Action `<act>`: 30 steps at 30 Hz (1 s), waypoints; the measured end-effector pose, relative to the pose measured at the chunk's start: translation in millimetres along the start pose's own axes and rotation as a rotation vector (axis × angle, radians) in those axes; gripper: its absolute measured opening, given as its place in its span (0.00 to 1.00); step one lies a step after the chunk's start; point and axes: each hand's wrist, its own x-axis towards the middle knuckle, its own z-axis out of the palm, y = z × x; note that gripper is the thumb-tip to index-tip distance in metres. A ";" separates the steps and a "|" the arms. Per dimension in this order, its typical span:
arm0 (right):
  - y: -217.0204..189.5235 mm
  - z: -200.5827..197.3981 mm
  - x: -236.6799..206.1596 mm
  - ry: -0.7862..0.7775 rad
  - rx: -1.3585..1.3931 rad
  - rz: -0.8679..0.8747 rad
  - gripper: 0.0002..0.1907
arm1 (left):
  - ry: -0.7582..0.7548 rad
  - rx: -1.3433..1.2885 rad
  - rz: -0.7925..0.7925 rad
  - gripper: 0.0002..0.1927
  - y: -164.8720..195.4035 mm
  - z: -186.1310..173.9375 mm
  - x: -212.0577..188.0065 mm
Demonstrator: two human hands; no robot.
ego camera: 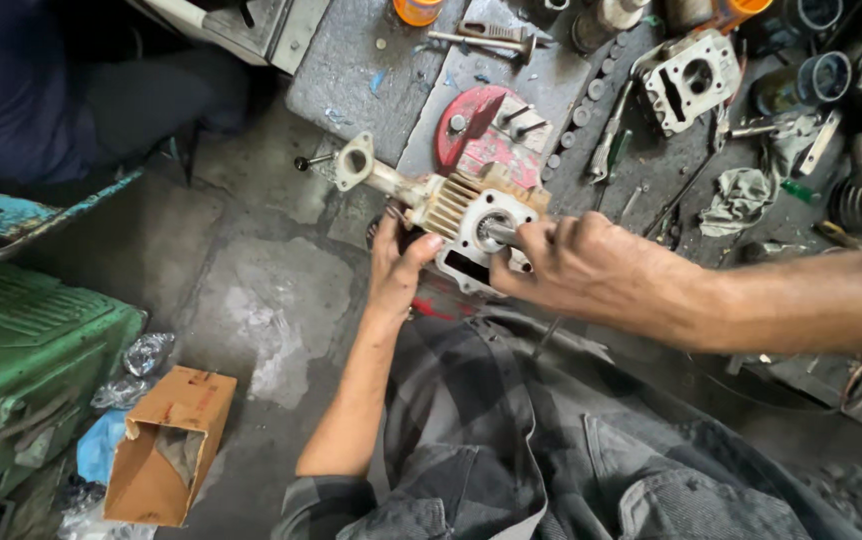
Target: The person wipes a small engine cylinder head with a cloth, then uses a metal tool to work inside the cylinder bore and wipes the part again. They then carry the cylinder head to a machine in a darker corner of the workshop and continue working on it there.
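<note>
A finned metal engine cylinder head (456,212) with a bent pipe and flange (356,162) sits at the edge of a grimy workbench (361,70). My left hand (398,268) cups it from below and from the left. My right hand (576,262) comes in from the right, its fingers closed on a thin metal tool (499,232) poked into the round bore in the head's face.
A second cylinder head (689,80), a red disc-shaped part (476,125), rags (741,195), cans, springs and loose tools crowd the bench. A torn cardboard box (166,445) and a green metal case (21,375) stand on the concrete floor at left.
</note>
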 end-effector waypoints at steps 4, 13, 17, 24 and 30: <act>-5.3 18.3 13.7 -0.077 0.207 -0.026 0.23 | 0.037 0.192 0.045 0.43 5.6 -2.5 2.4; -12.7 35.6 0.3 -0.033 2.298 1.025 0.24 | 0.027 0.215 0.101 0.41 -11.4 -11.0 1.8; -26.3 43.1 -11.3 0.200 2.806 1.003 0.25 | 0.086 0.457 0.227 0.41 8.6 1.0 0.5; -0.4 42.7 -79.4 0.783 1.885 0.884 0.30 | 0.307 1.056 0.237 0.17 93.2 80.3 -80.7; 22.1 2.7 -71.3 0.567 0.614 0.200 0.35 | -0.078 1.108 0.027 0.17 91.8 165.2 -87.7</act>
